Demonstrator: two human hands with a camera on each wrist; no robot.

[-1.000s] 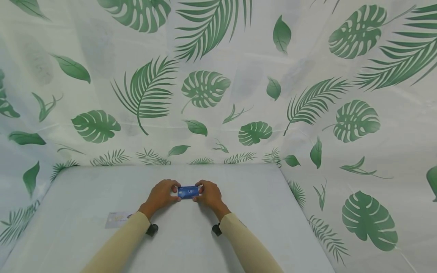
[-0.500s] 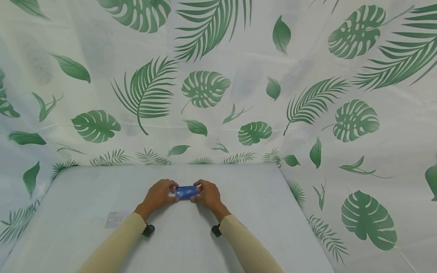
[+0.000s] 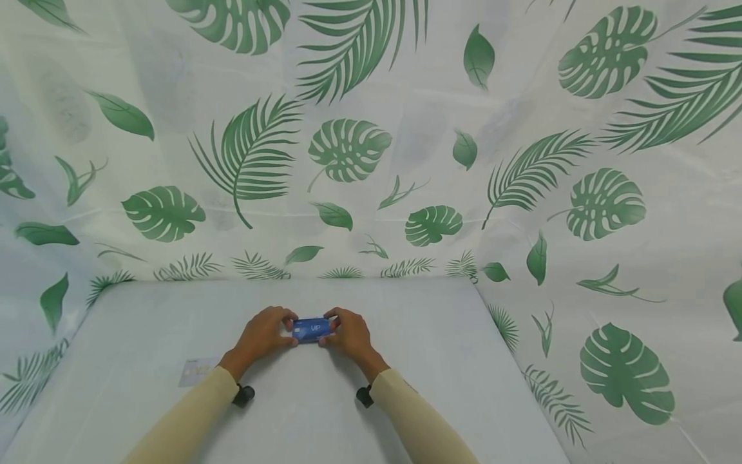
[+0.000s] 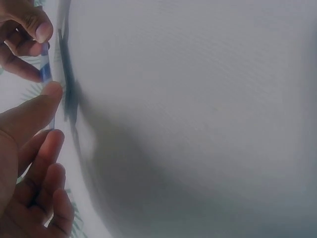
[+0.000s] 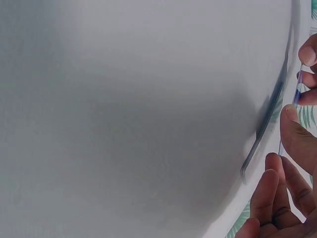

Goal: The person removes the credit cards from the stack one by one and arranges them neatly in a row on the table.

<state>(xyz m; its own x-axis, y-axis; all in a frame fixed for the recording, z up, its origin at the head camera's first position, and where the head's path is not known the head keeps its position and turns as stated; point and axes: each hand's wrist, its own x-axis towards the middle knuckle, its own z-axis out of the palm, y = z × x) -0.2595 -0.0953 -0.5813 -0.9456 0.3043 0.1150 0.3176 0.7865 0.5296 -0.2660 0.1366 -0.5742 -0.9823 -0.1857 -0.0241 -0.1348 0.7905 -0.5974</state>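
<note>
Between both hands, in the head view, is a blue card with a small chip and white lettering. My left hand pinches its left end with thumb and fingers. At the other end, my right hand does the same. The wrist views show the card nearly edge-on, with parts covered by fingertips. A flat dark thing with layered edges lies on the white surface close to the hands; in the head view it does not show.
A pale grey card lies on the white table left of the hands, partly covered by the left sleeve. A leaf-printed sheet rises behind the table and along its sides.
Both hands and the blue card have shifted a little to the left, the left hand the most. Its grip and the right hand's have stayed. The pale card has not moved.
</note>
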